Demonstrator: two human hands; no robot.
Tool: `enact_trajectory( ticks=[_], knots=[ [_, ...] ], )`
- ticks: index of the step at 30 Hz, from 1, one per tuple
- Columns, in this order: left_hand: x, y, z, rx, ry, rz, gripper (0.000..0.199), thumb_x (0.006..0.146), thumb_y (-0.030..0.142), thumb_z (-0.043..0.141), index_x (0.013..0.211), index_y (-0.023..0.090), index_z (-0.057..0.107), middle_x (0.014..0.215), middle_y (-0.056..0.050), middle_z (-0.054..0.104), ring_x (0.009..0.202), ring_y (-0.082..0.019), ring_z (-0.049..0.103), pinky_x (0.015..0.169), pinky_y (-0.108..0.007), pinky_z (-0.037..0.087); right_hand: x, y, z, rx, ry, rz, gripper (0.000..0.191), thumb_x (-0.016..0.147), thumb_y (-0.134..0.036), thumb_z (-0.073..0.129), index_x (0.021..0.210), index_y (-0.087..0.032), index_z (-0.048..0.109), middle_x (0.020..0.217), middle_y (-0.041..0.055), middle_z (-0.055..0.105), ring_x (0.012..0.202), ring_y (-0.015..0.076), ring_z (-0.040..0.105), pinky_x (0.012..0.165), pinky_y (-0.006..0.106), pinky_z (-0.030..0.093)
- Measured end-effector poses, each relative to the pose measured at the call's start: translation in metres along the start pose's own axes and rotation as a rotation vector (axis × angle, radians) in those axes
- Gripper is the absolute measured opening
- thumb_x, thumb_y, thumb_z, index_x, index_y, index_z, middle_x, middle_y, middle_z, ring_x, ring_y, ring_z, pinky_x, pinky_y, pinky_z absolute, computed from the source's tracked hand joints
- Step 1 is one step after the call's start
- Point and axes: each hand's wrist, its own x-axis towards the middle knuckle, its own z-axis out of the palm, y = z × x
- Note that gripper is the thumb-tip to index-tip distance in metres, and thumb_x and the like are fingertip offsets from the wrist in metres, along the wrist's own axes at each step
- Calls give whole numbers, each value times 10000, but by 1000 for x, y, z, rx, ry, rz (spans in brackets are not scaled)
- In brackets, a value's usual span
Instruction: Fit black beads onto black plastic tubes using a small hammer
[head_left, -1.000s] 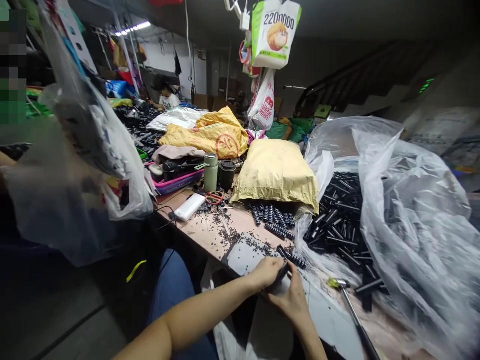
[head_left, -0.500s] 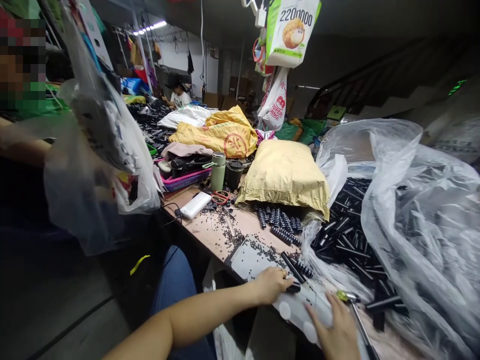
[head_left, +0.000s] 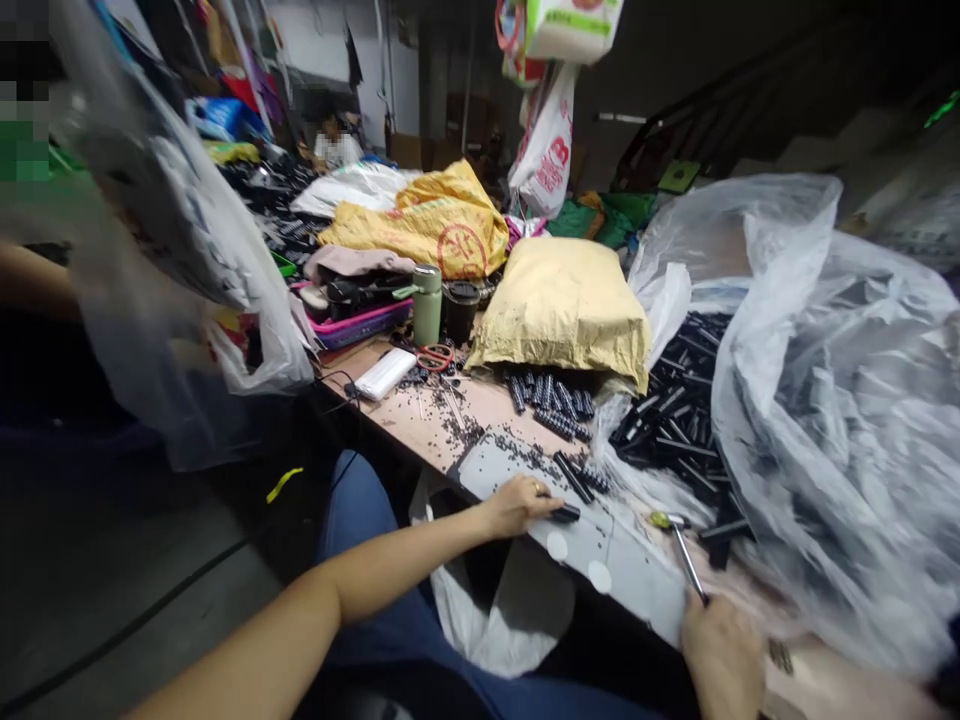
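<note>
My left hand [head_left: 517, 506] is closed on a short black tube [head_left: 564, 512] over the near edge of a grey board [head_left: 637, 565]. Small black beads lie scattered on the board's far end, and another black tube [head_left: 574, 478] rests just beyond my left hand. Low on the right, my right hand [head_left: 721, 645] is wrapped round the handle of a small hammer [head_left: 686, 560]. The hammer's yellow-green head end lies away from me, beside the clear plastic.
A large clear plastic bag [head_left: 817, 400] with many black tubes [head_left: 682, 410] stands at the right. Behind the board are a yellow sack [head_left: 566, 305], a green bottle [head_left: 427, 308], red scissors [head_left: 435, 358] and a white power bank [head_left: 385, 374]. A plastic bag hangs at left.
My right hand has moved down and right and taken hold of the hammer's handle. My left hand still holds the black tube. The camera view has shifted, with the scene higher in the frame.
</note>
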Motion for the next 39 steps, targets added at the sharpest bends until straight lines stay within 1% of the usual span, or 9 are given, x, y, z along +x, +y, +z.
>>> enact_trajectory(
  ticks=[5,8,13,19,24,27,32,36,39],
  knots=[
    [-10,1,4,105,14,-27,388,937,203,424,1296,267,558,1168,-105,627,1012,-212,560,856,-377,374,-24,-50,-26,268,-281,217,555,923,-583,171,861,-186,554,655,110,616,598,255,592,577,352,424],
    [-11,2,2,199,-7,-24,397,952,201,391,1313,264,543,1162,-101,633,1017,-216,551,864,-400,348,-38,-84,-50,464,-522,163,523,907,-654,252,779,-225,522,616,38,594,572,206,581,591,298,413],
    [-14,3,-4,253,-37,-12,420,958,180,342,1328,243,530,1187,-112,627,1061,-233,531,907,-440,316,-55,-117,-68,440,-380,160,473,978,-537,200,911,-202,527,657,26,584,588,177,569,601,261,369],
    [-15,14,-4,309,-52,-10,454,959,147,268,1351,191,494,1234,-125,619,1136,-256,531,1006,-502,285,-59,-125,-60,253,-563,94,365,1002,-407,247,891,-193,521,619,17,561,543,169,542,554,248,297],
    [-11,44,13,342,-43,-16,670,944,453,342,1432,-6,318,1477,-247,359,1414,-339,235,1137,-566,83,-43,-148,-100,515,-385,75,411,989,-496,235,860,-215,506,616,-7,540,534,148,536,569,238,356],
    [-10,56,22,343,-74,-23,818,894,545,362,1442,-51,252,1510,-281,268,1445,-366,128,1148,-559,71,-41,-166,-118,630,-339,22,393,985,-497,267,903,-212,525,622,-15,548,533,136,544,562,226,372],
    [-13,53,32,314,-75,-10,719,898,395,361,1449,-48,230,1506,-275,280,1439,-366,163,1152,-546,109,-54,-180,-97,612,-370,-72,391,999,-442,249,988,-195,551,737,36,630,619,150,602,589,226,400],
    [-12,45,35,320,-91,-17,683,890,274,361,1467,-42,177,1513,-272,266,1432,-342,204,1147,-526,158,-62,-184,-66,301,-612,-113,365,1004,-394,268,994,-180,563,794,90,677,651,198,637,591,253,384],
    [-3,38,29,292,-62,-3,624,908,274,366,1452,-10,255,1469,-253,365,1395,-329,293,1121,-496,230,-60,-180,-62,275,-645,-125,356,1007,-398,272,982,-199,566,790,67,682,659,197,644,593,246,365]
  ],
)
